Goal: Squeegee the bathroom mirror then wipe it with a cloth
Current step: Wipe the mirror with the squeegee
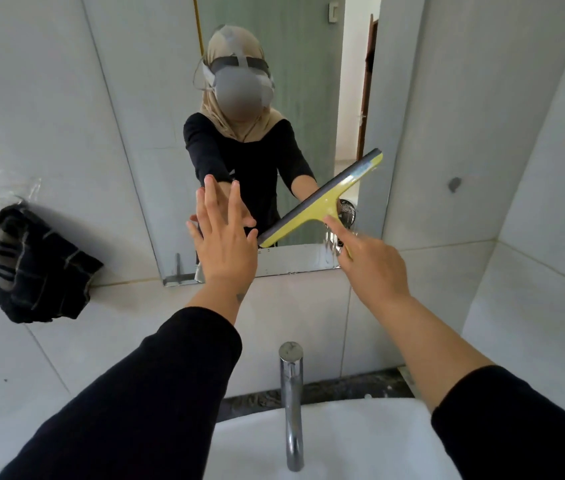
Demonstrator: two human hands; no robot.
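The right hand (374,268) grips the squeegee (322,199) handle; its blade slants up-right across the lower mirror (294,39), just beyond the fingers; the left hand (223,237) lies spread, empty, touching the glass beside the blade's lower end; the cloth (38,265) hangs well left.

- One view only, from a camera worn on the person's head, so no second view shares the scene
- It faces forward and slightly down at the mirror (274,133) on the tiled wall, close enough for both outstretched forearms to reach it
- The wide lens bends the tile lines; the tap (291,393) and basin (360,441) fill the bottom edge
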